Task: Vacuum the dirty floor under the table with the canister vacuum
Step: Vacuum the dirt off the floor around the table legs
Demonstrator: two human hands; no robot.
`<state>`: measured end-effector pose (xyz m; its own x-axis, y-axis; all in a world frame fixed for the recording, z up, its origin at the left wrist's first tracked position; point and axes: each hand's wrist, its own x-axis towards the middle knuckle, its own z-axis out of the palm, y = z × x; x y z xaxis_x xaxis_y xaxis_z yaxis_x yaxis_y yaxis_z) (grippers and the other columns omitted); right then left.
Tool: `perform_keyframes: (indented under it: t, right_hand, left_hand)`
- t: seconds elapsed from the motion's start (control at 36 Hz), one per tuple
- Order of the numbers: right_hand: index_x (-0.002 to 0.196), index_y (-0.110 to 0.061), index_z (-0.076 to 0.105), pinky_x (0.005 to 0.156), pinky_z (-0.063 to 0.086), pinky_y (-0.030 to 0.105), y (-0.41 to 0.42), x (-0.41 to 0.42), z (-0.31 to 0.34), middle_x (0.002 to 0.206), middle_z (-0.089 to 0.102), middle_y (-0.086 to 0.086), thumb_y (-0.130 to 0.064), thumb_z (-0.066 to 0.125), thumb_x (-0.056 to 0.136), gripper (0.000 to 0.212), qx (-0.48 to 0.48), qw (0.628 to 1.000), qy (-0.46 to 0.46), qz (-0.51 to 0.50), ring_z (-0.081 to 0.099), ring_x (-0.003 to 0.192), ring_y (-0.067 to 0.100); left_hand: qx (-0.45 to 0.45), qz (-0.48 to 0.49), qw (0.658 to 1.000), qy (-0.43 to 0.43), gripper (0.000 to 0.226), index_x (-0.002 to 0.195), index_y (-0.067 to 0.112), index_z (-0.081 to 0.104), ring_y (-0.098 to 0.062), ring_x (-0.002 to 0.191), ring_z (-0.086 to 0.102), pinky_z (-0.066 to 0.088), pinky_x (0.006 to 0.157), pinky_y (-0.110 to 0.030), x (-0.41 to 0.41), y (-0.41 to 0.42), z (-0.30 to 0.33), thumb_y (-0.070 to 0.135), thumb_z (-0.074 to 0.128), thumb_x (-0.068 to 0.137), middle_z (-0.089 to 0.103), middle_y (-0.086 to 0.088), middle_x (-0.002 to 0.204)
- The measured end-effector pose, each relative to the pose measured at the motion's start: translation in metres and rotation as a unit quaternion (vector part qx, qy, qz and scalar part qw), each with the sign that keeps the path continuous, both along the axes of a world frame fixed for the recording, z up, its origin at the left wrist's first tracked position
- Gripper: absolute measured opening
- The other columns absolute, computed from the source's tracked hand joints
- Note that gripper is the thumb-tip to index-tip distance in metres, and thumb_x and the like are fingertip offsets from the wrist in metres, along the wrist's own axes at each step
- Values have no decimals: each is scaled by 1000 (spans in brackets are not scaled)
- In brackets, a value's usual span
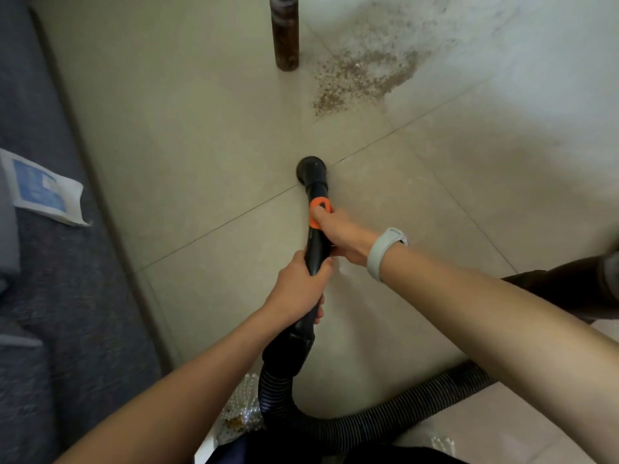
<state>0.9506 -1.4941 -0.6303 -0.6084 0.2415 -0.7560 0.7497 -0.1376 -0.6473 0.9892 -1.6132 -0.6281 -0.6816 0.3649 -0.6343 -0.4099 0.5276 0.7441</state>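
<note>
Both hands curled tight round the black vacuum wand: left hand low, right hand by the orange collar. Nozzle on the tile floor, short of the brown crumbs beside the table leg.

Dark blue-grey carpet or upholstered surface runs down the left edge, bordered by a darker strip along the tile. White packet with a blue printed panel lies on it, left of centre. Pale grey wristband on one wrist. Heap of white beads with some brown bits at bottom centre. Dark fabric shape at the right edge, unclear what.
</note>
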Motion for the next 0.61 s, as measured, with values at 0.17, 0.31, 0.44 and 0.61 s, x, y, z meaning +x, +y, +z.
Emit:
perform_keyframes:
  t: [0.17,0.31,0.44,0.61]
  right_hand:
    - [110,-14,44,56,45,28,36,31,-15,95,55,7,-29,45,99,18,35,994,-1,-105,53,72,14]
    - [127,-13,42,62,48,31,60,10,-18,108,53,9,-33,43,100,33,51,987,13,-151,54,77,16]
    - [141,-14,35,83,52,39,53,-26,-20,112,53,9,-41,40,101,48,40,990,17,-133,56,95,24]
    - [108,-15,48,75,55,36,32,-56,-17,84,55,7,-37,44,100,24,-48,986,67,-146,59,71,21]
  left_hand:
    - [32,-102,994,-17,24,88,17,45,-15,41,55,47,42,-25,3,19,-3,37,57,93,58,-5,59]
    - [-39,-185,979,82,27,92,22,53,-13,63,66,54,67,-32,-9,13,-13,48,61,87,69,0,74]
    - [-11,-133,988,74,25,92,21,58,-17,82,66,53,78,-36,-17,-10,-28,45,63,87,68,1,85]
    - [41,9,996,78,24,83,22,58,-22,76,65,55,75,-45,-22,-11,-35,45,63,79,65,-3,78]
